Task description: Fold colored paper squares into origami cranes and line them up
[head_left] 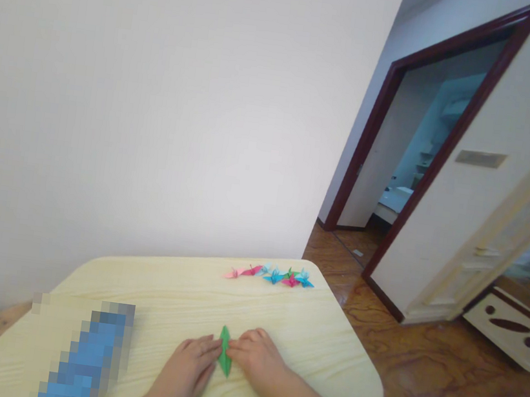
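Note:
A narrow folded green paper (225, 350) lies flat on the light wooden table (160, 289), near its front edge. My left hand (190, 366) rests on the table with its fingertips pressed against the paper's left side. My right hand (258, 356) presses the paper's right side, fingers curled down onto it. Both hands pin the paper between them.
A row of several small folded paper cranes (272, 274) in pink, blue and green sits at the table's far right edge. A blurred blue patch (88, 357) covers the table's left front. A white wall stands behind; an open doorway (411, 159) and polished wood floor (440, 384) lie to the right.

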Action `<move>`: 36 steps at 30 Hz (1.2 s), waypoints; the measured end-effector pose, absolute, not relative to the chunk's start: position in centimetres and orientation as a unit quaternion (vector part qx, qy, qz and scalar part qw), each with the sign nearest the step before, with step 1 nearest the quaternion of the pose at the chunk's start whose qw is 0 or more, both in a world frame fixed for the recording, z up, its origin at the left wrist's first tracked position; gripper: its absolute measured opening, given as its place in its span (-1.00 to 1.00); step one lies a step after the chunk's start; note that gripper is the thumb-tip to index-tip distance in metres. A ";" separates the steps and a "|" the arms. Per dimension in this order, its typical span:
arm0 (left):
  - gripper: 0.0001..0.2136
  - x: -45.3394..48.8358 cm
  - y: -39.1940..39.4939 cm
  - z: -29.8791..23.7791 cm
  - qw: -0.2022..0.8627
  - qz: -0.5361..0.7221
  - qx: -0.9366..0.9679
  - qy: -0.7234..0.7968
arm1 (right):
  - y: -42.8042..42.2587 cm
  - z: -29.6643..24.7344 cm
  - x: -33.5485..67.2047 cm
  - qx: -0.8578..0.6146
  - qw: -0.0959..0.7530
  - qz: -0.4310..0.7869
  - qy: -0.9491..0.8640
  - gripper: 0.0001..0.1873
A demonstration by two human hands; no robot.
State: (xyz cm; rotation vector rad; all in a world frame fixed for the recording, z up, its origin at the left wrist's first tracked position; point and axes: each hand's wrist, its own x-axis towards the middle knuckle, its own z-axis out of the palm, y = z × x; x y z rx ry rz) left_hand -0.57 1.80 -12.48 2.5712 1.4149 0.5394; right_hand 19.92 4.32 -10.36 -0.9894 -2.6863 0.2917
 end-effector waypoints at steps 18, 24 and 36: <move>-0.79 0.8 3.9 -11.6 0.323 0.409 0.644 0.560 | 6.1 -9.8 17.6 -0.435 0.333 0.308 -0.778 -0.82; -0.91 1.8 3.4 -11.8 0.238 0.326 0.707 0.580 | 6.3 -10.4 17.6 -0.500 0.236 0.212 -0.806 -0.76; -0.85 -0.1 3.4 -12.1 0.088 0.251 0.856 0.444 | 7.4 -13.2 20.2 -0.353 0.147 0.053 -0.923 -0.89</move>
